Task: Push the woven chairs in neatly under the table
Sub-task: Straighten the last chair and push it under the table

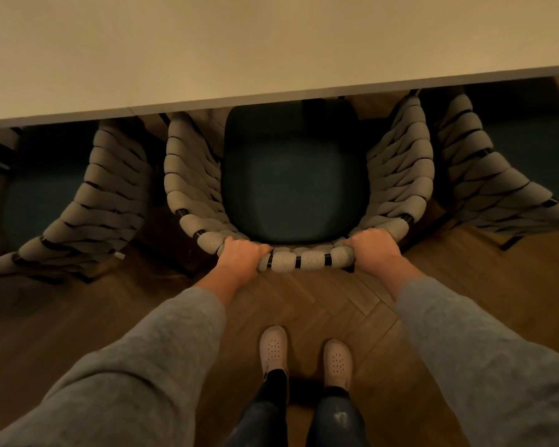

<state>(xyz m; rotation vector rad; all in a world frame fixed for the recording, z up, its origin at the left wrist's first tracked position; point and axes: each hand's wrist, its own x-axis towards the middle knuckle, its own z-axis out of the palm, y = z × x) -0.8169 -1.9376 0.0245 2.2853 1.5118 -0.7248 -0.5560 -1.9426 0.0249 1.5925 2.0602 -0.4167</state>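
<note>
A woven chair [307,258] with grey knitted straps and a dark green seat cushion stands straight in front of me. Its front slips under the edge of the pale table [239,53]. My left hand [239,256] grips the left part of the curved backrest rim. My right hand [373,246] grips the right part of the same rim. Both hands have their fingers curled over the top of the backrest.
A second woven chair [88,204] stands to the left and a third woven chair [484,169] to the right, both partly under the table. My feet in white shoes [304,356] stand on the herringbone wood floor behind the middle chair.
</note>
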